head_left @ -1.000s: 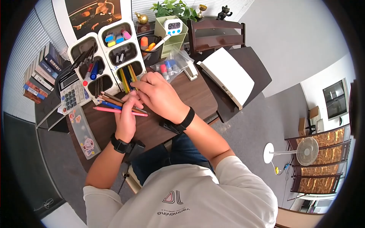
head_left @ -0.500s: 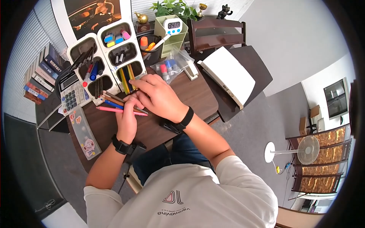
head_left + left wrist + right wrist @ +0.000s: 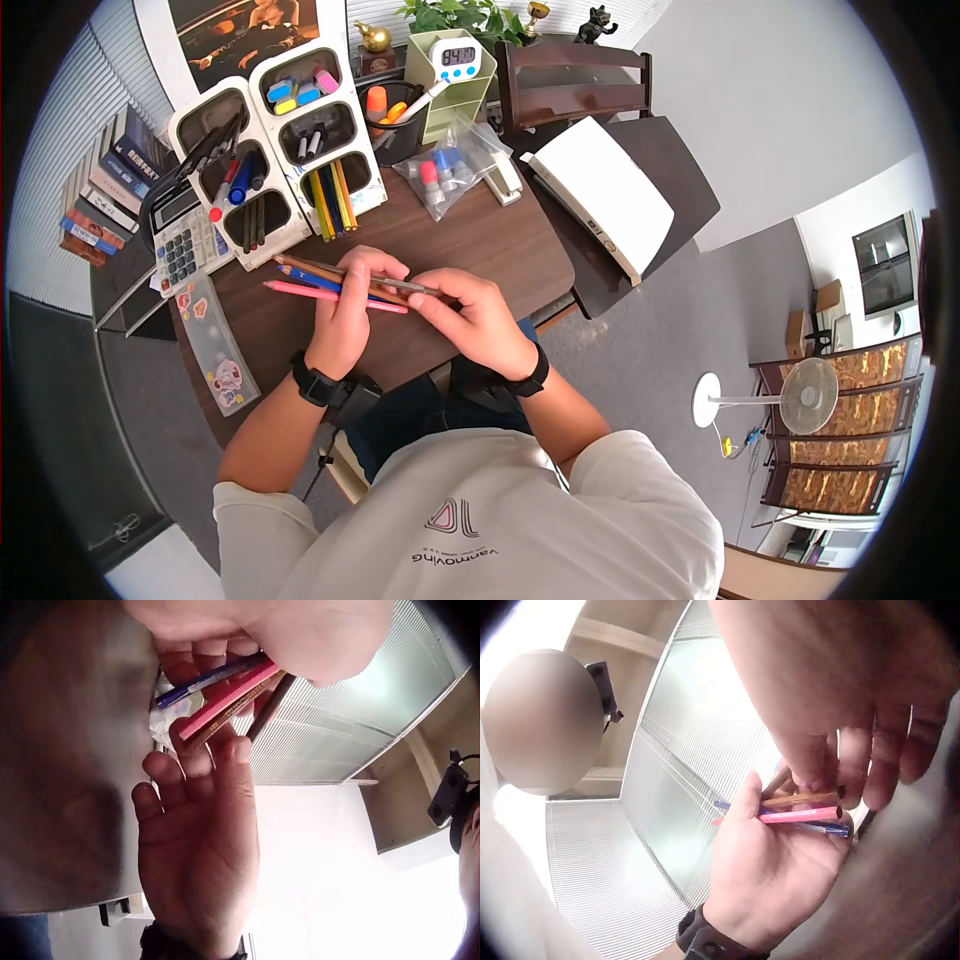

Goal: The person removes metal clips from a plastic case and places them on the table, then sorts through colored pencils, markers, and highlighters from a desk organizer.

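Note:
The left hand (image 3: 343, 315) grips several pencils over the table, among them a pink pencil (image 3: 300, 290), a blue one and brown ones. In the right wrist view the pink pencil (image 3: 799, 815) lies across the left palm (image 3: 772, 889) under the thumb. The right hand (image 3: 475, 322) pinches the end of a dark pencil (image 3: 412, 287) between thumb and fingers, close beside the left fingertips. Beyond the hands, yellow and dark pencils (image 3: 333, 200) stand in the lower right compartment of a white organizer (image 3: 290, 190); dark brown pencils (image 3: 254, 222) stand in the lower left one.
Left of the organizer are a calculator (image 3: 190, 250) and a stickered case (image 3: 215, 345). A bag of markers (image 3: 445, 170), a stapler (image 3: 502, 178), a black pen cup (image 3: 398, 140) and a green holder with a timer (image 3: 456, 60) stand to the right. A white binder (image 3: 605, 195) lies farther right.
Both hands have drawn back from the organizer toward the body. The right hand has left the yellow pencils' compartment, moved right and down, and now pinches a dark pencil's end.

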Demonstrator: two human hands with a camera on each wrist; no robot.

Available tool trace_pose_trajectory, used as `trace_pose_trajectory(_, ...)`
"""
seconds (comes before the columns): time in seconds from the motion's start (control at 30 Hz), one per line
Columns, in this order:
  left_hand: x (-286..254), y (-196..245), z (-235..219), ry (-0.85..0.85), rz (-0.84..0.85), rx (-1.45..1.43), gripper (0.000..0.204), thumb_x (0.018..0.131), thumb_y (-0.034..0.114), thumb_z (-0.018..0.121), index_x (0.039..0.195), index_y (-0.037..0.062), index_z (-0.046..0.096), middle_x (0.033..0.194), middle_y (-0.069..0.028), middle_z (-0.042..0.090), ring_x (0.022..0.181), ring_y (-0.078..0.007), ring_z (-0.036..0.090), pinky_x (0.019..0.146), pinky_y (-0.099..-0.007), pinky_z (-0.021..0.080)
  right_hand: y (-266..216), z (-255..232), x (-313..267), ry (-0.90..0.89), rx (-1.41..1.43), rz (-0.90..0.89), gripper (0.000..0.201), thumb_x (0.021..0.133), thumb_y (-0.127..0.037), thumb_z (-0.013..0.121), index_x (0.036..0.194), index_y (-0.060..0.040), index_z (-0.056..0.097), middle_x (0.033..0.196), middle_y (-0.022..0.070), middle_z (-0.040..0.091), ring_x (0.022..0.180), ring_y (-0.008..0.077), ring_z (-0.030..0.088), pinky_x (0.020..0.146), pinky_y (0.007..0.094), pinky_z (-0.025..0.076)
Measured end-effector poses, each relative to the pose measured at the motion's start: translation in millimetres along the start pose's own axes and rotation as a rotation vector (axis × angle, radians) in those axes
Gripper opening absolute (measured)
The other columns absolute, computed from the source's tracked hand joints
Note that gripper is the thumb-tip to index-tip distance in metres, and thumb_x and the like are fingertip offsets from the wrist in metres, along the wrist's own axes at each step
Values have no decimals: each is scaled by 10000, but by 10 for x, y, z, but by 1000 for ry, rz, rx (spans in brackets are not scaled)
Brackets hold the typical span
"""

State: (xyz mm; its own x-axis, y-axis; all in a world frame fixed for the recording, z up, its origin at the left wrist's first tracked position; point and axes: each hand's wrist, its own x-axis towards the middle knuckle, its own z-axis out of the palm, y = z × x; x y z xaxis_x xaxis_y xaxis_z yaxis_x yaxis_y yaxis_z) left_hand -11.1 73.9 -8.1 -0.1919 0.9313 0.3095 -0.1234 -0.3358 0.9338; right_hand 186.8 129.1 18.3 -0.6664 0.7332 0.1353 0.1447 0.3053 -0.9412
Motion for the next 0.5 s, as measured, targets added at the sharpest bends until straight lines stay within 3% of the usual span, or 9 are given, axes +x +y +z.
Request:
trace_pose_trajectory(0.07, 9, 47, 26, -63, -39, 24, 463, 1176, 300, 351, 1126, -7, 694, 1105, -94, 693, 945, -144, 619, 879, -313, 513, 14, -4, -19, 147, 12, -168, 209, 1025, -121, 712, 1208, -23, 739, 1053, 129, 738, 922, 198, 708, 789, 322, 558)
trace_pose_trajectory(0.17, -7, 120, 59, -105, -150, -8, 562, 1182, 402, 318, 1210, -32, 673, 1104, -100, 676, 981, -156, 616, 913, -323, 514, -4, -57, -57, 176, 99, -187, 244, 1021, -87, 711, 1256, -27, 734, 1129, 112, 749, 1018, 192, 718, 867, 319, 564)
trace_pose_trajectory(0.27, -50, 18, 10, -183, -141, -34, 530, 1184, 373, 322, 1235, -25, 668, 1146, -113, 698, 1004, -167, 643, 919, -331, 529, -12, -93, -122, 177, 281, -167, 253, 1034, -36, 678, 1283, -7, 709, 1179, 97, 747, 1084, 185, 722, 941, 322, 570)
trace_pose_trajectory(0.37, -29, -61, -20, -138, -50, 101, 507, 1184, 349, 334, 1230, -22, 677, 1259, -144, 698, 1060, -183, 666, 918, -335, 543, -40, -126, -104, 391, 536, -305, 242, 1054, 19, 598, 1292, 39, 643, 1195, 118, 724, 1072, 183, 728, 952, 316, 584)
trace_pose_trajectory(0.4, -6, -52, -9, -133, -49, 99, 507, 1184, 349, 334, 1230, -22, 677, 1259, -144, 698, 1060, -183, 666, 918, -335, 543, -93, -151, -78, 465, 420, -296, 229, 1047, 23, 605, 1270, 47, 653, 1208, 123, 717, 1057, 185, 730, 936, 318, 587)
trace_pose_trajectory(0.47, 54, 17, 23, 65, -87, 165, 480, 1181, 323, 347, 1202, -17, 686, 1372, -172, 670, 1128, -207, 679, 938, -343, 550, -179, -172, 93, 495, 216, -335, 228, 1020, 17, 649, 1245, 28, 686, 1156, 124, 738, 1001, 179, 734, 895, 315, 584)
trace_pose_trajectory(0.5, 59, 83, 11, 109, -172, 158, 485, 1178, 311, 350, 1151, -28, 695, 1464, -198, 609, 1225, -236, 660, 987, -356, 550, -186, -189, 205, 480, 19, -367, 233, 997, 16, 674, 1228, 11, 704, 1121, 121, 746, 971, 184, 734, 876, 313, 577)
